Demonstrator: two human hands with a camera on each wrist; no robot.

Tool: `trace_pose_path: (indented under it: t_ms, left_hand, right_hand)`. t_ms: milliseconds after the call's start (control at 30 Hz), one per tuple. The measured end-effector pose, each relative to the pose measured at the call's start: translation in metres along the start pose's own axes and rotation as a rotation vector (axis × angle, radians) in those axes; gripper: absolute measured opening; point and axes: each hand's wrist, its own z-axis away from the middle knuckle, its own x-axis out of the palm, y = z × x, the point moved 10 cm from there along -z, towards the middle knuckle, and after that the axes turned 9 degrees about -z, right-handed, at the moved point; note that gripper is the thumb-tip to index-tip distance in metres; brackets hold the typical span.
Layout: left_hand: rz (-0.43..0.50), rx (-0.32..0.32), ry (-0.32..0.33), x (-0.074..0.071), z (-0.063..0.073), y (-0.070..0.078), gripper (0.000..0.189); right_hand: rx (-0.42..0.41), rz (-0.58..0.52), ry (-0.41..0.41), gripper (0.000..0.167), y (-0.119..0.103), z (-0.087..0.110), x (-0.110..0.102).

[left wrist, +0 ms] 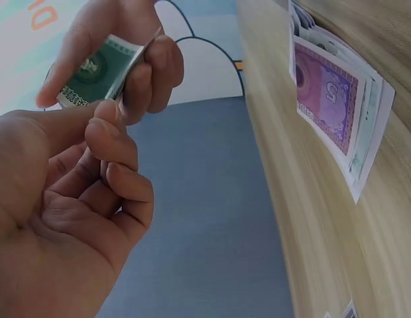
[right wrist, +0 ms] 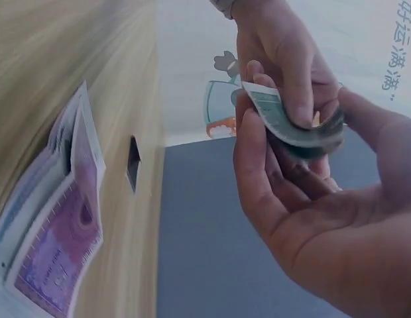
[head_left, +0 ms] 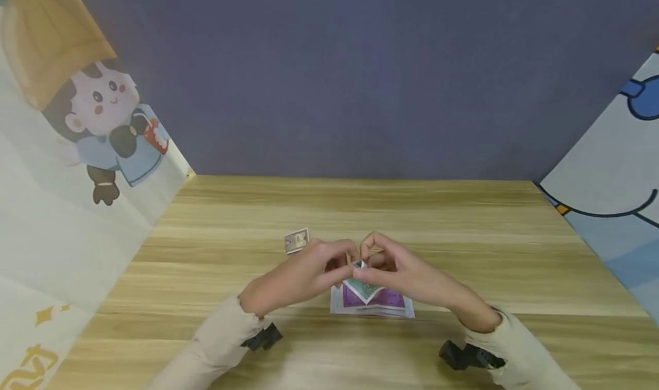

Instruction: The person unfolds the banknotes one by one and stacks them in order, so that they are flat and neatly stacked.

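A green banknote-like paper (head_left: 364,292) is bent between my two hands above the table. My left hand (head_left: 309,271) pinches its left side between thumb and fingers. On the other side, my right hand (head_left: 404,271) grips it with thumb and curled fingers. The right wrist view shows the green paper (right wrist: 278,119) curved over into a bend. Beneath the hands lies a pile of banknote-like papers (head_left: 336,306), a purple one (left wrist: 328,96) on top. Beyond the left hand rests a small brown-and-white paper (head_left: 297,241), which looks folded.
The wood-grain table (head_left: 231,207) ends at a dark blue-grey panel (head_left: 350,81) at the back. Cartoon-printed panels (head_left: 51,218) stand at left and right. A black device (head_left: 264,337) sits at each wrist, by the cream sleeves.
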Motion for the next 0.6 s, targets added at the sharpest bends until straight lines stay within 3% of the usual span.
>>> trace_pose_path:
  t_ms: [267, 400, 500, 600]
  left_hand:
    - [0.024, -0.071, -0.007, -0.006, 0.0, -0.009, 0.035]
    - [0.026, -0.111, -0.034, -0.006, 0.002, -0.014, 0.035]
    - [0.01, -0.131, -0.055, -0.004, 0.002, -0.016, 0.019]
    - [-0.016, -0.145, -0.041, -0.004, 0.002, -0.019, 0.012]
  right_hand:
    - [0.011, 0.149, 0.126, 0.035, -0.011, 0.007, -0.027]
    - [0.032, 0.257, 0.149, 0.043, -0.013, 0.009, -0.037]
    - [0.054, 0.31, 0.137, 0.034, -0.011, 0.01, -0.041]
    - [0.06, 0.361, 0.121, 0.014, -0.011, 0.011, -0.044]
